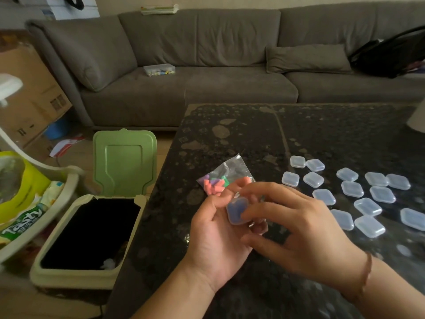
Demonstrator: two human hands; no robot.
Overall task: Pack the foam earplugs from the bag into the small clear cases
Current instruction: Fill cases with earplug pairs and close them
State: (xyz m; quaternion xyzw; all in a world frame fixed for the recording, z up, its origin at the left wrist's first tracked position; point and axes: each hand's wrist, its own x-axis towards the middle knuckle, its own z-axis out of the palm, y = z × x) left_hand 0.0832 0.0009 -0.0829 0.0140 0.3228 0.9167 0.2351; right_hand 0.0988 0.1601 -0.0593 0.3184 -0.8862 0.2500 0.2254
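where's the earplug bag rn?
Head view, centre: the bag lies on the dark table, just beyond the left hand, left of the empty cases.

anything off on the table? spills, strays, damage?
Nothing stands out. The bag of earplugs lies on the table, none spilled. The loose clear cases sit scattered but closed. Both hands hold one case with something blue inside.

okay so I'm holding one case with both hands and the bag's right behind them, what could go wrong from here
1. The case is pinched between the left hand and right hand above the table edge; a slip might drop it toward the open bin.
2. The earplug bag lies just behind your fingers; a nudge could spill earplugs.
3. Your right wrist could sweep the loose empty cases.
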